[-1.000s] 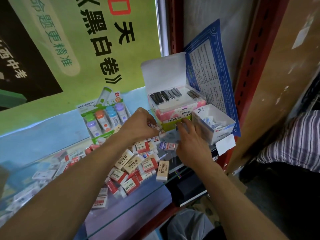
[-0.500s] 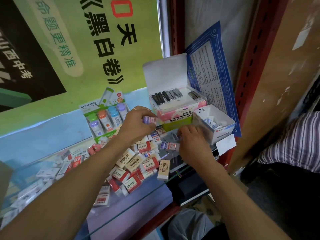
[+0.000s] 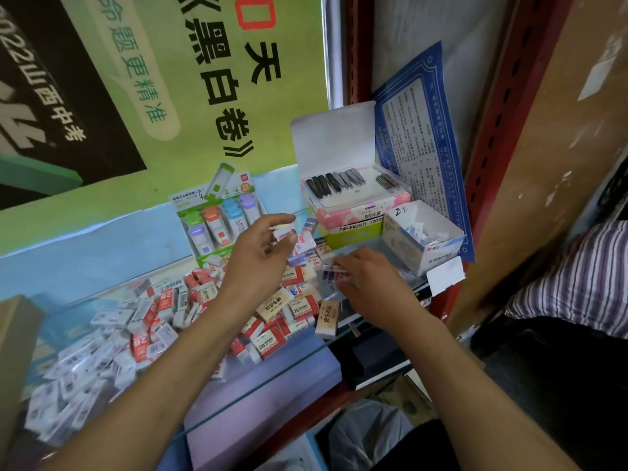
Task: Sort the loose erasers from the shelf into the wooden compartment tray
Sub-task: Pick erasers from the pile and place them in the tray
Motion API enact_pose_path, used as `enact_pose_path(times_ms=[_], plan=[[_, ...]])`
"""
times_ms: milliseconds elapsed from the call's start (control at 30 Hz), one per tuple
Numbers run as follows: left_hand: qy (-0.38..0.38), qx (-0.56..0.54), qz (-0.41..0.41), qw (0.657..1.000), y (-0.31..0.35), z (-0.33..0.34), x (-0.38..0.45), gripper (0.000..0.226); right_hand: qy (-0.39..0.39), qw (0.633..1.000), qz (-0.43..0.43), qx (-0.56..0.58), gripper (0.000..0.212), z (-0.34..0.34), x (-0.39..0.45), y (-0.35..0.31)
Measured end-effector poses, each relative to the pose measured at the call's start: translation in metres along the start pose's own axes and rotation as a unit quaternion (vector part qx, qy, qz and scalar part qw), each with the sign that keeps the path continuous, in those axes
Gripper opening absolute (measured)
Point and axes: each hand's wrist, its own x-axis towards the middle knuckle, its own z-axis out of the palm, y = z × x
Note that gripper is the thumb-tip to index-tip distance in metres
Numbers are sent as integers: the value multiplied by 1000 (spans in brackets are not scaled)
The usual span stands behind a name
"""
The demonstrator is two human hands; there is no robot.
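Note:
A heap of loose erasers in red, white and cream wrappers lies on the glass shelf. My left hand is raised over the heap and pinches a small white eraser between thumb and fingers. To its right, my right hand is low on the shelf, and its fingers grip a small purple-and-white eraser. A cream eraser lies close to my right wrist. No wooden compartment tray is in view.
An open box of nail clippers sits on stacked boxes at the back. A white open carton of small items stands at the right. A blister pack of coloured sharpeners leans on the poster. A red shelf post is at the right.
My left hand has lifted out of the heap with a small eraser pinched in it. My right hand stayed low on the shelf and now grips a purple-and-white eraser.

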Motion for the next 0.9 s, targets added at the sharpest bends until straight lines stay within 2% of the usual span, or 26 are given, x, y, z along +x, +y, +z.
enact_pose_path(times_ms=[100, 167, 300, 367, 467, 667, 800, 900], plan=[[-14, -17, -11, 1000, 2, -6, -23, 23, 9, 1000, -16, 10, 22, 0, 3, 0], [-8, -8, -21, 1000, -2, -8, -29, 22, 14, 1000, -17, -13, 24, 3, 2, -1], [63, -63, -77, 993, -7, -18, -36, 16, 22, 999, 2, -37, 24, 11, 2, -5], [100, -114, -110, 982, -11, -24, -40, 21, 54, 998, 15, 2, 24, 6, 1, -12], [126, -152, -131, 971, -9, -37, -51, 23, 85, 987, 37, 130, 21, -6, -5, -39], [177, -220, -146, 948, 0, -67, -90, 31, -11, 958, 35, 284, 21, 5, -10, -107], [214, -263, -135, 931, -2, -96, -116, 21, -31, 936, 15, 351, 18, 12, -10, -149], [247, -243, -116, 931, -14, -114, -135, 18, -88, 906, -1, 415, 14, 24, -14, -182]])
